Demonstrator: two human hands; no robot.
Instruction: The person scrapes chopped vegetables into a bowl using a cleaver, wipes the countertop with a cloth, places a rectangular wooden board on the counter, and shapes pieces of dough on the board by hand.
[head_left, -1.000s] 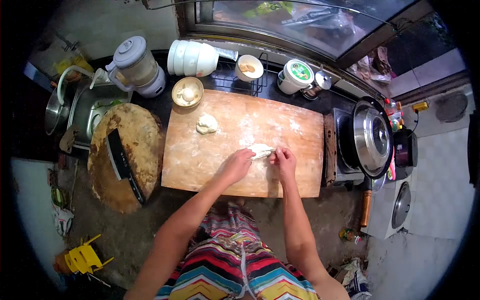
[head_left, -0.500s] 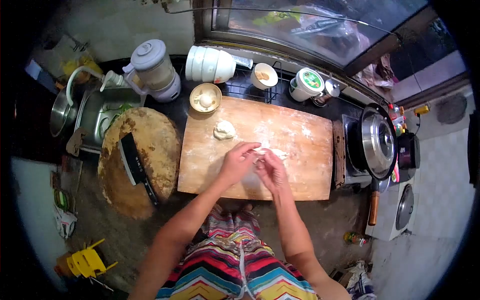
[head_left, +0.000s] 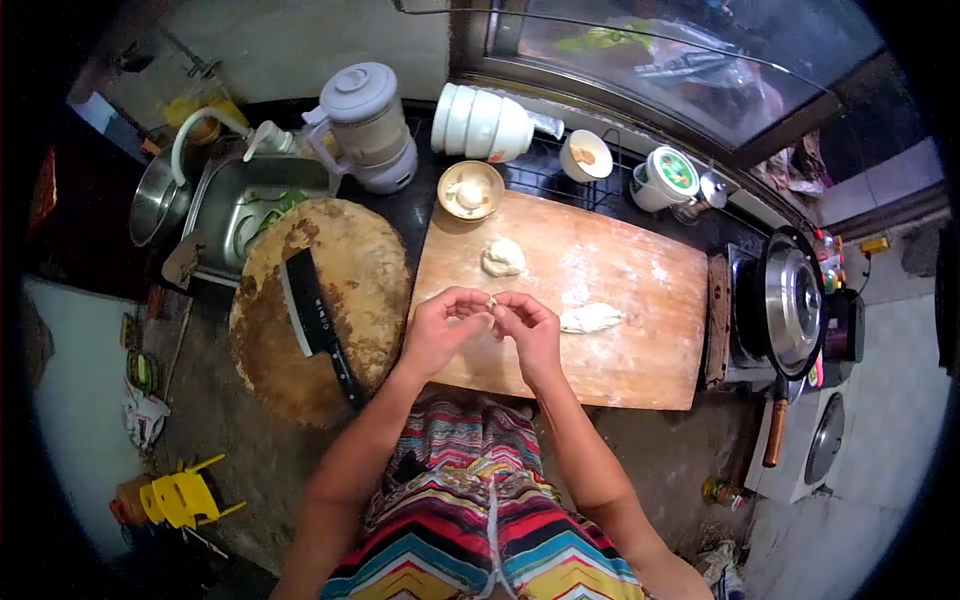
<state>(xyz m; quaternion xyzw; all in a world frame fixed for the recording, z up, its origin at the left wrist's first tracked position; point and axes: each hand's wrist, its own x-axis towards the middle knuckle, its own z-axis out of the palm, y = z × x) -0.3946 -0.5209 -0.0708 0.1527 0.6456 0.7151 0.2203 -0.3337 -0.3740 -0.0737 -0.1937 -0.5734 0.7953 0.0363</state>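
Note:
My left hand (head_left: 442, 330) and my right hand (head_left: 528, 335) meet above the front left part of the floured wooden board (head_left: 640, 370). Their fingertips pinch together around a tiny pale bit, too small to make out clearly. Just right of my right hand, a long piece of dough (head_left: 591, 318) lies on the board. A rounder dough lump (head_left: 503, 257) rests behind my hands. At the board's back left corner stands a bowl (head_left: 471, 191) with a pale round thing in it.
Left of the board, a cleaver (head_left: 318, 320) lies on a round chopping block (head_left: 385, 260). A sink (head_left: 215, 215), blender (head_left: 365, 130), stacked bowls (head_left: 482, 122), small bowl (head_left: 586, 156) and white tub (head_left: 664, 178) stand behind. On the right is a lidded pan (head_left: 793, 305).
The view has turned, shifting the scene rightward. My hands have let go of the long dough and moved left of it, now close together at the fingertips.

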